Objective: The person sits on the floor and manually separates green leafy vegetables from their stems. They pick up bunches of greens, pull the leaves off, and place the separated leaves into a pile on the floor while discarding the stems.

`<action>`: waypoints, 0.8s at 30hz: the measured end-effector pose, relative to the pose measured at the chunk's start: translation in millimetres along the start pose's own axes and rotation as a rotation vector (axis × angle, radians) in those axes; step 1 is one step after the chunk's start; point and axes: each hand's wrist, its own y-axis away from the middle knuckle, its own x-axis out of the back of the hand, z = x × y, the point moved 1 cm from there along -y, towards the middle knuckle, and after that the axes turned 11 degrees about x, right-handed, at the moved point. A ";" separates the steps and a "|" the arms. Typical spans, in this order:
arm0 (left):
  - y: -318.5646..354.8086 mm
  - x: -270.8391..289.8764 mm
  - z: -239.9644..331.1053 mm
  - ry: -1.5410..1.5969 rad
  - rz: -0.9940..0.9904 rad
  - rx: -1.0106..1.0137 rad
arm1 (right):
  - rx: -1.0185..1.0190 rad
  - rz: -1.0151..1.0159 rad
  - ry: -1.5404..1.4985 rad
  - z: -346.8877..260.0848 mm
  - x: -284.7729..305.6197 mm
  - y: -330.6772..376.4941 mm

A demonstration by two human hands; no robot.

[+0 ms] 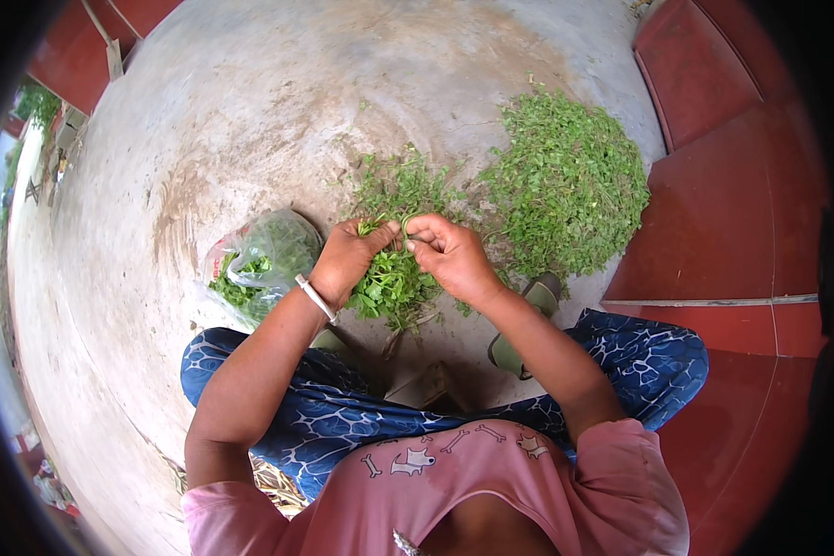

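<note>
My left hand (347,259), with a white bangle at its wrist, is closed around some green leafy stems (371,225). Close beside it, my right hand (447,252) pinches a thin green stem (405,227) between thumb and forefinger. The two hands nearly touch. Below them on the ground lies a bunch of leafy greens (391,285), and a looser scatter of greens (403,185) spreads just beyond. A clear plastic bag (283,243) holding green leaves stands to the left of my left hand.
A large heap of leafy greens (570,181) lies on the concrete floor (278,102) at the far right. Red panels (713,232) line the right side. My green shoes (542,295) are near the greens, with my knees on both sides.
</note>
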 end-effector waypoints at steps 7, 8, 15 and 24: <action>4.4 -6.9 0.3 0.009 0.029 -0.001 | 0.192 0.063 0.281 -3.5 -7.8 5.0; 3.5 -6.0 -1.0 -0.006 0.023 0.003 | 0.179 0.069 0.283 -3.7 -8.6 5.5; 2.3 -6.1 -5.2 -0.063 0.061 -0.058 | 0.151 0.055 0.322 -12.0 -9.7 4.0; 2.7 -5.7 4.5 -0.045 0.020 -0.050 | -0.063 -0.053 -0.215 -1.7 10.6 -8.3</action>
